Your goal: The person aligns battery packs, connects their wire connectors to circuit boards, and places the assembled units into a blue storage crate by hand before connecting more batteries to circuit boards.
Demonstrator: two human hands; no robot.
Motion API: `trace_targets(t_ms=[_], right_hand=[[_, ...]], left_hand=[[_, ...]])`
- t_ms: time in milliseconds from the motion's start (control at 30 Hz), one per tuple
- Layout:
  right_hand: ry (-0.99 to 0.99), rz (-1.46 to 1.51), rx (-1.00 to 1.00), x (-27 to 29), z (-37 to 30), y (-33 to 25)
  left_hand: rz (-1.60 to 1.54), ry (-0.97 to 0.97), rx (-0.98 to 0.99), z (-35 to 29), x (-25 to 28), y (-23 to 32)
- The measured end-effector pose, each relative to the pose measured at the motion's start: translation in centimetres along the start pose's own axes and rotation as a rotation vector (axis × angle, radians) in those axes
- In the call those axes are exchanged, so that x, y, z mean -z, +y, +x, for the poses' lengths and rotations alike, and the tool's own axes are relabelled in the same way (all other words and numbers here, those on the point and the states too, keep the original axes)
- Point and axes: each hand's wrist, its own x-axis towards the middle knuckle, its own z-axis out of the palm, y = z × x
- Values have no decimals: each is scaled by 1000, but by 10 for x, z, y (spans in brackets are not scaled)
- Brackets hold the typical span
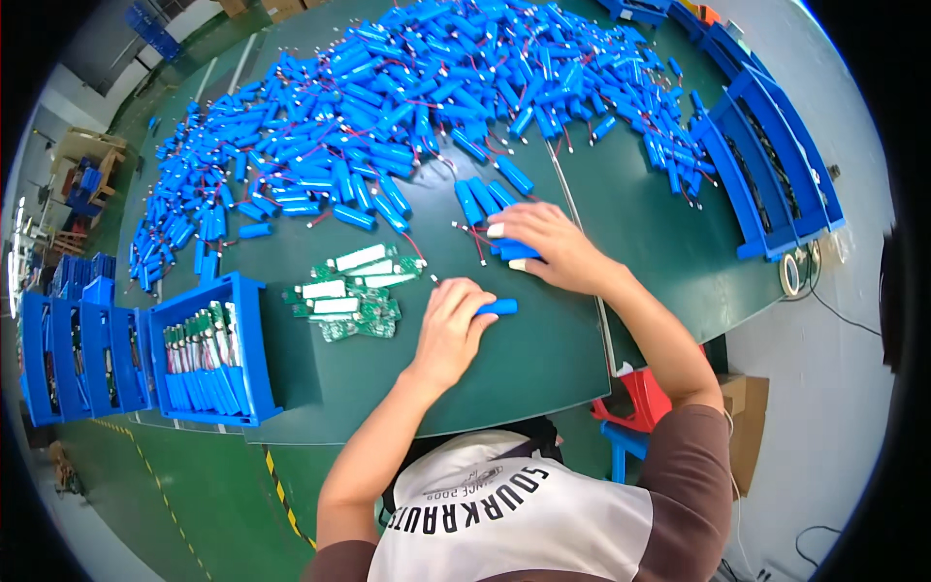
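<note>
My left hand is closed around a blue cylindrical battery, whose end sticks out to the right of the fingers. Beyond it to the right, my right hand has its fingers and thumb round some blue batteries lying on the table. Pale covers sit on several of its fingertips. Thin red leads with white connectors trail from these batteries to the left. A few more blue batteries lie side by side just past my right fingers. Left of my left hand is a stack of green circuit boards with white strips.
A large heap of wired blue batteries covers the far side of the green table. At the left stands a blue bin holding batteries joined to boards, with more bins beyond. Blue bins and a tape roll are at the right edge.
</note>
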Motion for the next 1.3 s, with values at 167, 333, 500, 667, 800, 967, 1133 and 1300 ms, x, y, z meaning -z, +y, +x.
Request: trace_targets(t_ms=[167, 333, 500, 667, 800, 967, 1133, 1300], right_hand=[[247, 252, -385, 28, -35, -21], [173, -47, -282, 17, -52, -32], [264, 32, -307, 5, -58, -52], [193, 226, -338, -12, -40, -79], [109, 185, -163, -24, -29, -81], [159, -165, -280, -2, -5, -53], [60, -347, -150, 2, -10, -48], [583, 627, -549, 24, -26, -68]], left_hand=[[-23, 1, -52, -2, -1, -4], [-28, -11, -45, -8, 1, 5], [-14, 5, 47, -20, 5, 16], [93, -14, -62, -36, 0, 24], [141, 80, -92, -35, -6, 27], [-133, -25, 161, -23, -1, 27], [-16, -33, 36, -30, -7, 26], [6, -31, 38, -43, -2, 30]])
